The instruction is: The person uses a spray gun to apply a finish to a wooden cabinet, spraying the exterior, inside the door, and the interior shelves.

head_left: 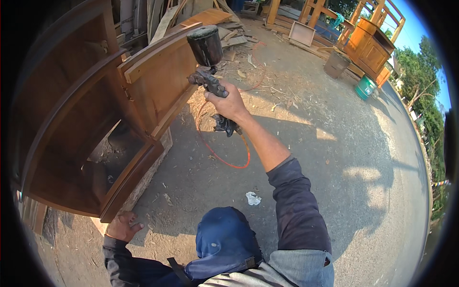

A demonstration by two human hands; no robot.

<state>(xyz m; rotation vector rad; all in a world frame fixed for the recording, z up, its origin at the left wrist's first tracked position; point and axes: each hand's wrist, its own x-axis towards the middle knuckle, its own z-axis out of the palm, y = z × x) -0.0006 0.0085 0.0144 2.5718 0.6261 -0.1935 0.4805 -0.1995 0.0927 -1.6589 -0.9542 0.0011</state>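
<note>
By brown cabinet (79,109): right hand (232,103) clasping spray gun (206,80); left hand (123,227) low beside it, grip unclear.

Bright sunlight throws shadows (291,138) across the ground (306,95); edges bend.

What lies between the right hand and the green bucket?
In the head view, grey ground lies between the right hand and the green bucket, strewn with dry twigs and leaves; nothing larger stands there.
</note>
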